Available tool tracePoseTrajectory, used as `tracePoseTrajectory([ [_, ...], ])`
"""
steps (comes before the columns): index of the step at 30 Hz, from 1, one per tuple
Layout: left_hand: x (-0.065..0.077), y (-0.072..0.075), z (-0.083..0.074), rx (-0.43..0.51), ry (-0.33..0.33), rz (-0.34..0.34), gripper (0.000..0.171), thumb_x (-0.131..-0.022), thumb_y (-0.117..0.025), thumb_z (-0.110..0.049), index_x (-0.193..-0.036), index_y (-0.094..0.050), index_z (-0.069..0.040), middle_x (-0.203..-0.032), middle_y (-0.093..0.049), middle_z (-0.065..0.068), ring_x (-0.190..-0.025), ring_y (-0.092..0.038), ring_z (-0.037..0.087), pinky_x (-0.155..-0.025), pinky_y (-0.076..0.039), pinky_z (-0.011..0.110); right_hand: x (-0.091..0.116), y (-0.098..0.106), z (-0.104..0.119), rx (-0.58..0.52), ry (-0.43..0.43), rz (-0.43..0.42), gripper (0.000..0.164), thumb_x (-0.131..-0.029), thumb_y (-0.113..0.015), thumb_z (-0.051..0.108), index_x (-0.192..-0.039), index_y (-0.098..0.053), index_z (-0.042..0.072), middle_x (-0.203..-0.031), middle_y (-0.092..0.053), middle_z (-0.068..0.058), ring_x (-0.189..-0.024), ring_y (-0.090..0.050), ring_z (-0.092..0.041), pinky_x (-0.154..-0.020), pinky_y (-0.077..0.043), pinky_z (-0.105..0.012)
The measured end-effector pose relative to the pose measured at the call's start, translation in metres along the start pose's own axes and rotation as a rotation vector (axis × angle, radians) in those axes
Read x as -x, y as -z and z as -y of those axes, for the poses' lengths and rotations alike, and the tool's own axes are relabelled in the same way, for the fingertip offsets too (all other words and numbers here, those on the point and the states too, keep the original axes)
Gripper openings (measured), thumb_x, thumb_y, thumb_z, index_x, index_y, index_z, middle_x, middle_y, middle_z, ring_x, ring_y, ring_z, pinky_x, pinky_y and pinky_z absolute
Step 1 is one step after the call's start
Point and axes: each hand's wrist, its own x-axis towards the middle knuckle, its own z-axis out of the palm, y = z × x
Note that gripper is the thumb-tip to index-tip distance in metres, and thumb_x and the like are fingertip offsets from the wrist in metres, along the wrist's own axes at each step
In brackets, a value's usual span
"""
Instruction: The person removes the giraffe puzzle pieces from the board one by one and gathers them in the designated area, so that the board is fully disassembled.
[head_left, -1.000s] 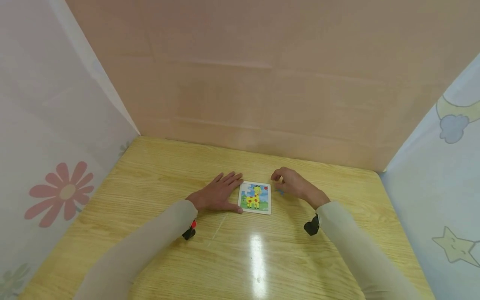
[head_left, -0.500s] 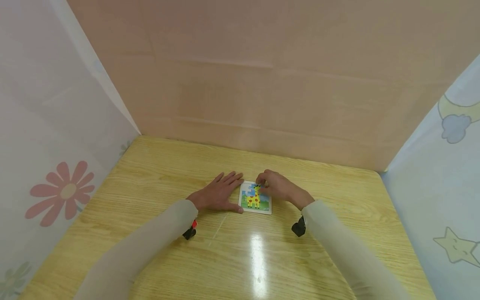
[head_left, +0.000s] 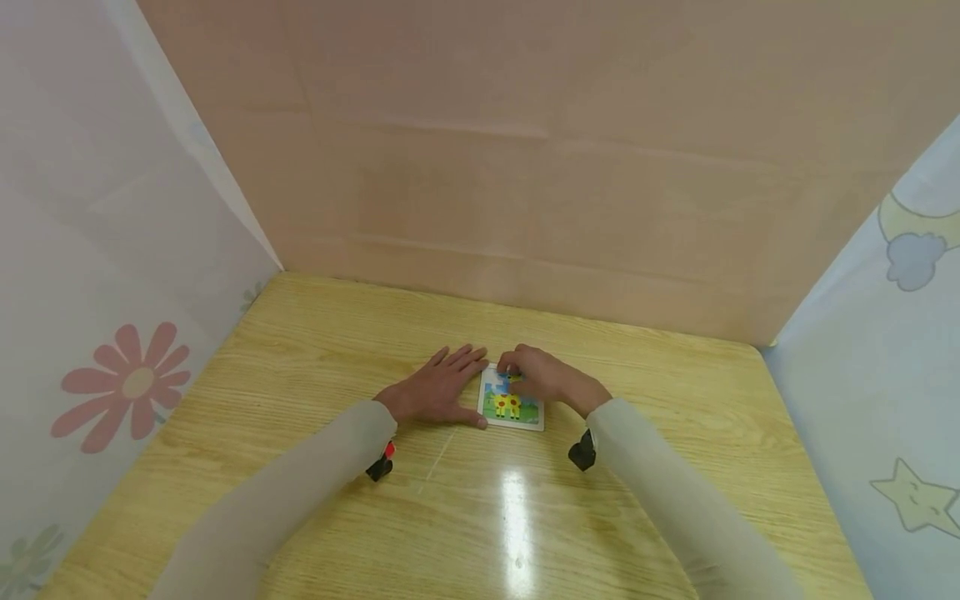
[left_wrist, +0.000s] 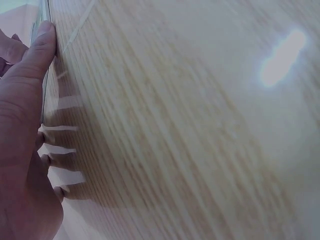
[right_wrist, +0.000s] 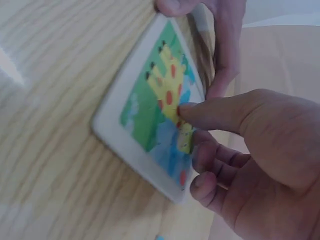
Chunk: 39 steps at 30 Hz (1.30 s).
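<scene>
A square giraffe jigsaw puzzle (head_left: 531, 412) in a white frame lies on the table, with a pale gap at its upper left. My left hand (head_left: 438, 392) rests flat with spread fingers, thumb and fingertips along the frame's left edge. Above the upper part of the puzzle, my right hand (head_left: 542, 375) has its fingers curled and its thumb (right_wrist: 207, 112) low over the giraffe's body. It seems to pinch a small blue puzzle piece (right_wrist: 187, 94), mostly hidden behind the thumb. In the left wrist view, the left thumb (left_wrist: 42, 42) lies at the frame's edge.
The wooden table (head_left: 360, 542) has a bright light reflection near its front. A bit of blue (right_wrist: 160, 238) shows on the table beside the puzzle, cut off by the view's edge. A tan backdrop (head_left: 487, 167) stands behind, with patterned white sheets at both sides.
My right hand has moved left from beside the puzzle to over its upper part, covering the giraffe's head. The left hand and the puzzle have stayed in place.
</scene>
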Motion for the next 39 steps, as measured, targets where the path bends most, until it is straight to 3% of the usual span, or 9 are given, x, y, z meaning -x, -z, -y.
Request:
tracePoseTrajectory([
  [8,0.0021,0.0033,-0.0011,0.013,-0.016,0.005,0.106,-0.095,-0.061,-0.076,-0.172,-0.023,-0.013,-0.182,-0.012,0.005,-0.171,-0.006,0.031,-0.138,-0.005,0.059,-0.0082,0.0082,0.0098,-0.022,-0.030,0.073,0.029,-0.097,-0.071,0.006,-0.126,-0.069,0.003,-0.112,-0.066,-0.013,-0.095,-0.058,-0.021,-0.090,-0.054,-0.039],
  [16,0.0005,0.0017,-0.0013,0.006,-0.007,-0.004,0.107,-0.094,-0.061,-0.077,-0.172,-0.023,-0.014,-0.182,-0.013,0.005,-0.171,-0.007,0.031,-0.138,-0.006,0.059,-0.0031,0.0087,0.0109,0.009,-0.037,0.038,0.023,-0.099,-0.075,0.013,-0.121,-0.071,0.009,-0.127,-0.056,-0.016,-0.109,-0.060,-0.025,-0.102,-0.056,-0.048],
  [32,0.0008,0.0016,-0.0005,0.010,-0.001,0.005,0.108,-0.094,-0.061,-0.078,-0.172,-0.022,-0.015,-0.183,-0.011,0.003,-0.171,-0.005,0.030,-0.138,-0.004,0.058,-0.0020,0.0055,0.0070,-0.006,-0.020,0.013,0.024,-0.098,-0.074,0.011,-0.121,-0.068,0.009,-0.123,-0.062,-0.012,-0.108,-0.062,-0.025,-0.102,-0.056,-0.048],
  [39,0.0006,0.0019,-0.0011,0.014,0.003,0.008,0.108,-0.093,-0.062,-0.077,-0.172,-0.023,-0.015,-0.182,-0.012,0.003,-0.171,-0.006,0.030,-0.138,-0.005,0.059,-0.0001,0.0078,0.0070,-0.005,-0.006,-0.046,0.029,-0.099,-0.072,0.006,-0.128,-0.067,0.005,-0.122,-0.068,-0.013,-0.111,-0.066,-0.027,-0.101,-0.057,-0.049],
])
